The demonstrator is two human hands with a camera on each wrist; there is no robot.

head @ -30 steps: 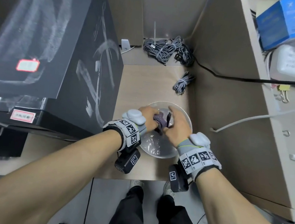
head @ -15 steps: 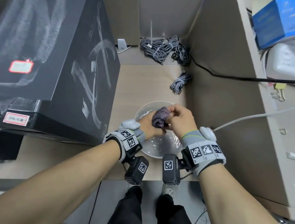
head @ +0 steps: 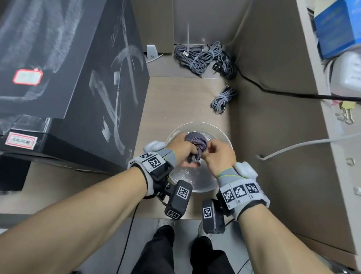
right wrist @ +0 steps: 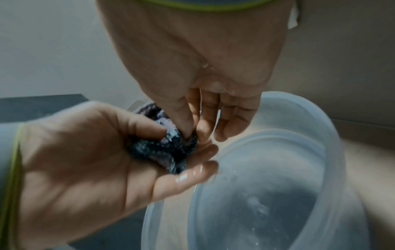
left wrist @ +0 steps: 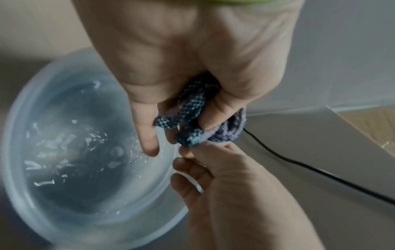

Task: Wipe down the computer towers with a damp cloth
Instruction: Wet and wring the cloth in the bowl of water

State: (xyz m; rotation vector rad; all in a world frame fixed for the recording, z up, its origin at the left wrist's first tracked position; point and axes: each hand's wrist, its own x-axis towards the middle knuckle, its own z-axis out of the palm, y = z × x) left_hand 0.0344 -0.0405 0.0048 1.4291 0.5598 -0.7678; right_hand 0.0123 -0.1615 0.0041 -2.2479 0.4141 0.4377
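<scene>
Wringing the cloth [head: 195,141] over the bowl [head: 226,136], I grip the wet wad in my left hand [head: 179,148] while my right hand [head: 218,156] pinches its end, hands together. It looks soft, soaked and light, likely slippery; best held by the bunched middle. The computer tower [head: 104,75] stands just left of the bowl.

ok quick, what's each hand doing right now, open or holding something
Left hand: fingers curled round the twisted grey-purple woven cloth, above the clear plastic bowl.
Right hand: thumb and fingertips pinch the same cloth.
</scene>
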